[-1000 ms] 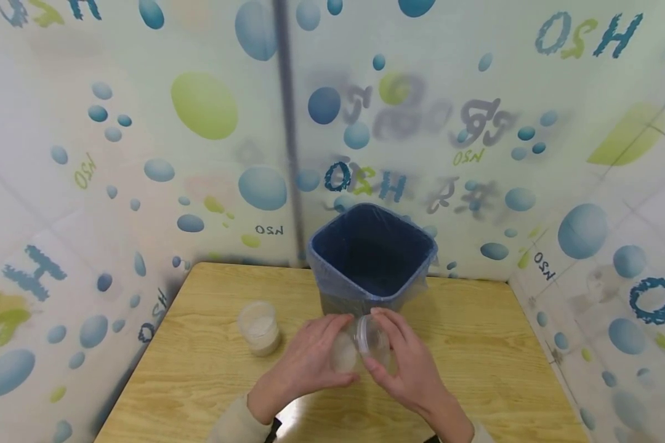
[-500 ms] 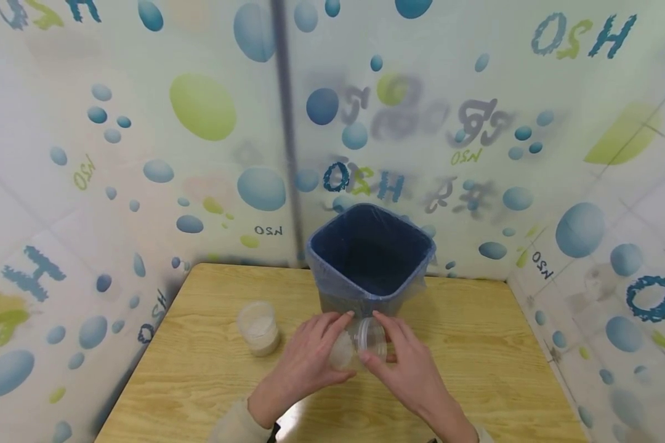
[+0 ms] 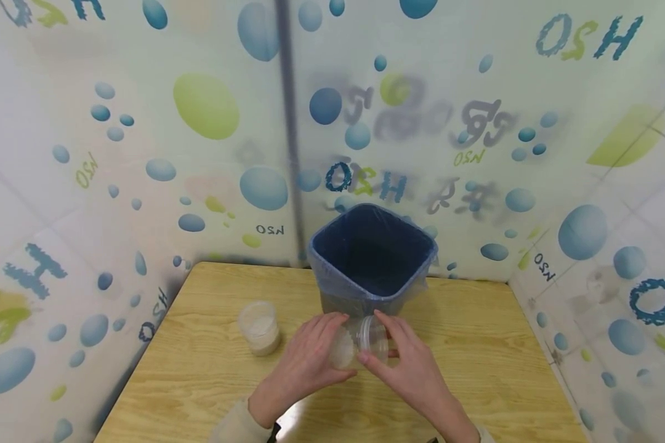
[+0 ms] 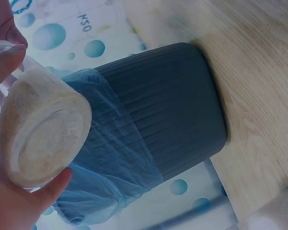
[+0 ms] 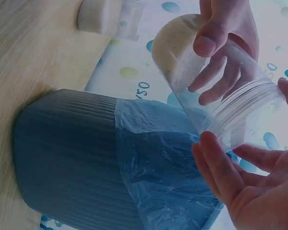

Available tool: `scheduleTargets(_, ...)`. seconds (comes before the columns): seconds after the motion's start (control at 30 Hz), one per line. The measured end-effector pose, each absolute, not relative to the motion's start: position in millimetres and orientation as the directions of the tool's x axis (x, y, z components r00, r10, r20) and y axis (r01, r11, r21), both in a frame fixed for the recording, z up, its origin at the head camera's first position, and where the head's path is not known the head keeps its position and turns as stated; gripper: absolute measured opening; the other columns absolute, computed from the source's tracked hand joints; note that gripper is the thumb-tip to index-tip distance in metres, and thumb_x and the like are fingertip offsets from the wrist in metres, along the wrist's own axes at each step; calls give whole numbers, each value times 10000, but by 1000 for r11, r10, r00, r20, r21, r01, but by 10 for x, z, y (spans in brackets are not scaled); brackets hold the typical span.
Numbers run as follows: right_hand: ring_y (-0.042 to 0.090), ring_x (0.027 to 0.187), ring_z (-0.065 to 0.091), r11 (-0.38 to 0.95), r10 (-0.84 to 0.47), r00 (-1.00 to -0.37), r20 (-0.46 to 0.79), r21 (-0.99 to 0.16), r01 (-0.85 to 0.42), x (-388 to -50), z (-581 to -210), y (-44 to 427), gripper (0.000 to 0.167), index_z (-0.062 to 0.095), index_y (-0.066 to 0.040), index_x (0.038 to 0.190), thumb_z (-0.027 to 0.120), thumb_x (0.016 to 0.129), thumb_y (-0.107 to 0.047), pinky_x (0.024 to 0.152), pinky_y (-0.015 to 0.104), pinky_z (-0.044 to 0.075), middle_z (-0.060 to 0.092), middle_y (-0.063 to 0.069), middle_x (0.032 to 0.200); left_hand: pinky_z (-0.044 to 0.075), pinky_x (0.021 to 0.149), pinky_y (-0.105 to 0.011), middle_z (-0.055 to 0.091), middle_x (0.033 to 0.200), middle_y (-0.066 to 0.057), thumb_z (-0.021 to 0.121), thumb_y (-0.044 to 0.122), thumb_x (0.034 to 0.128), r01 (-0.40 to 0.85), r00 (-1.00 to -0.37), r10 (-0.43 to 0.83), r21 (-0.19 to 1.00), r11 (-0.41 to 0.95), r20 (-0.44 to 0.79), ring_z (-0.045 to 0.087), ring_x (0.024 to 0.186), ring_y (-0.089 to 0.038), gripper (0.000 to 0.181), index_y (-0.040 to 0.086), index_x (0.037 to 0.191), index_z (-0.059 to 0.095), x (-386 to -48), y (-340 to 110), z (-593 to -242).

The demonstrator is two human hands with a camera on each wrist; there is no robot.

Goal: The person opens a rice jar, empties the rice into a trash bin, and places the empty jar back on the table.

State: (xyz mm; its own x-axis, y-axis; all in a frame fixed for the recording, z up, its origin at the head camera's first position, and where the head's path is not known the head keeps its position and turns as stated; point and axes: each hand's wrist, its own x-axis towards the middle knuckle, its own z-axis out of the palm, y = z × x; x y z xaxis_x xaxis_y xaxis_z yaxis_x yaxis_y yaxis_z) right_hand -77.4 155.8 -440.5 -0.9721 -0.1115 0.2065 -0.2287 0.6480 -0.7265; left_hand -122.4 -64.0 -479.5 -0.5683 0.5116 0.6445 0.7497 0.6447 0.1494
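Note:
A clear plastic jar (image 3: pixel 344 347) with a pale, grainy filling lies tilted on its side above the table, in front of the bin. My left hand (image 3: pixel 305 354) grips its body near the bottom end; the jar's filled base (image 4: pixel 50 139) faces the left wrist view. At the other end is a clear, ribbed round lid (image 5: pixel 242 108). The fingers and thumb of my right hand (image 3: pixel 412 363) hold it around the edge. Whether the lid is seated or loose I cannot tell. A second clear container (image 3: pixel 259 329) with similar pale contents stands left of my hands.
A dark blue-grey bin (image 5: pixel 72 148) stands upright at the back of the wooden table (image 3: pixel 199 344), lined with a thin blue bag (image 4: pixel 105 143) folded over its rim. Patterned walls (image 3: pixel 210 160) enclose the table behind and at the sides.
My right hand and the lid have shifted and turned slightly. The left hand keeps its grip on the jar nearly in place. The bin and second container have not moved.

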Motion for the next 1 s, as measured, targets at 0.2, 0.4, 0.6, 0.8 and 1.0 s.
scheduleTargets(0.2,205,1150,619,630,-140,-959,245,-725,-277,-801,-4439,1591,737,569,-159,1474,828,856,-465,785,263,598,582,5,1351,564,893,-414,648,1254,-66,996,508,514,748,-572,508,156,645,644,643,1117,-245,1016,62,1329,586,-1223,-636,-4804)
scheduleTargets(0.4,184,1139,626,623,-201,-922,330,-684,-380,-821,-4495,1637,745,566,-162,1483,837,851,-450,812,286,595,570,4,1383,563,901,-408,650,1256,-68,997,493,527,740,-597,506,184,647,622,643,1125,-244,1002,67,1336,587,-1211,-636,-4784)
scheduleTargets(0.6,217,1151,622,595,-263,-872,413,-642,-484,-824,-4506,1676,787,553,-156,1492,894,802,-323,840,308,585,547,30,1422,558,922,-411,647,1272,-65,996,489,535,740,-617,505,229,632,603,637,1148,-240,1000,76,1345,581,-1203,-643,-4767)
scheduleTargets(0.8,241,1246,576,553,-314,-837,449,-630,-546,-837,-4533,1723,809,541,-147,1500,907,792,-288,892,370,587,517,15,1461,558,927,-416,637,1291,-65,990,498,558,736,-638,514,257,626,574,629,1169,-238,997,82,1357,563,-1192,-648,-4747)
scheduleTargets(1.0,223,1330,517,537,-364,-809,461,-606,-587,-857,-4547,1771,820,533,-159,1509,910,791,-280,992,487,534,491,-25,1509,559,925,-418,634,1298,-74,990,500,564,739,-639,518,267,619,569,628,1175,-242,1002,77,1362,556,-1184,-655,-4748)
